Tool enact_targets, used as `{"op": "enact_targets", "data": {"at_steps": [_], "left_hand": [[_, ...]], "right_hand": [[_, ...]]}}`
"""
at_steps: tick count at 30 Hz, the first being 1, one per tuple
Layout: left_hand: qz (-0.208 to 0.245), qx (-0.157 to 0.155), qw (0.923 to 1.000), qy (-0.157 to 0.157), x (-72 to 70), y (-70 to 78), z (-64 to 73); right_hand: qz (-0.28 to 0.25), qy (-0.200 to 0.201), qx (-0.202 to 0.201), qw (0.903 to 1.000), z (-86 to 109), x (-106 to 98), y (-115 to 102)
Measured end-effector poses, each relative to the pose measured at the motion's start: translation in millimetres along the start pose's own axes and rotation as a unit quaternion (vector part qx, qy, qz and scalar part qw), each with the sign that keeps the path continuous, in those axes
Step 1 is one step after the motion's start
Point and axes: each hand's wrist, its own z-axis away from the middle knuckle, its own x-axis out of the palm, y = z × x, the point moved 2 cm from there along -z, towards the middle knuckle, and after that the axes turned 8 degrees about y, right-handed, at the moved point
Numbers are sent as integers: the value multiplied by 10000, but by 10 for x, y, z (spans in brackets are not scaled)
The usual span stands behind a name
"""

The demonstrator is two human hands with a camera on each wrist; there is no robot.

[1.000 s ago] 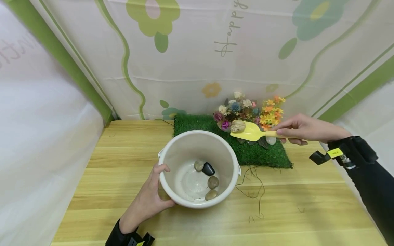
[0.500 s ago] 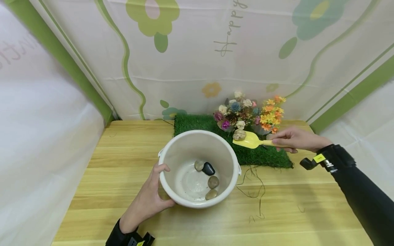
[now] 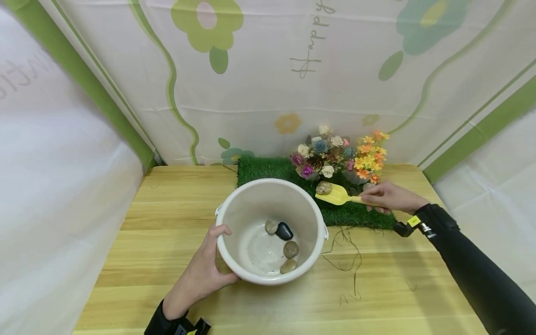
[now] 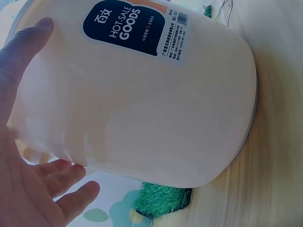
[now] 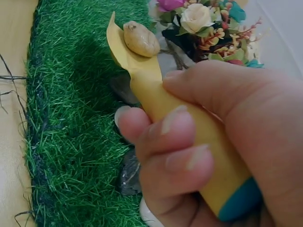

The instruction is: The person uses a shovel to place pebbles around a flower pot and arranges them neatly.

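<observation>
My right hand grips the handle of a yellow toy shovel above a strip of artificial grass. A tan stone rests on the shovel's blade, near its tip. In the right wrist view the fingers wrap round the yellow handle, which has a teal end. My left hand holds a white bucket by the left side of its rim, a finger hooked over the edge and the thumb outside. Inside the bucket lie a black stone and several brownish stones.
Artificial flowers, a mixed bunch and a yellow-orange bunch, stand at the back of the grass. Dark stones lie on the grass under the right hand. Thin dark strands lie on the wooden table. A printed curtain hangs behind.
My right hand has moved left and down in the head view; the shovel, carrying the stone, has dropped lower over the grass. The left hand and bucket have stayed put.
</observation>
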Motion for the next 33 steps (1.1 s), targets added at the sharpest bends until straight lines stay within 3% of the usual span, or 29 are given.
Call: {"op": "enact_targets", "data": {"at_steps": [7, 17, 33], "left_hand": [[1, -112, 9999, -36, -3, -11, 13], [19, -34, 10000, -5, 13, 4, 23], [-12, -116, 9999, -63, 0, -4, -6]], "right_hand": [[160, 178, 217, 9995, -61, 64, -9], [142, 209, 348, 9991, -152, 98, 12], [478, 307, 807, 9951, -194, 36, -104]]}}
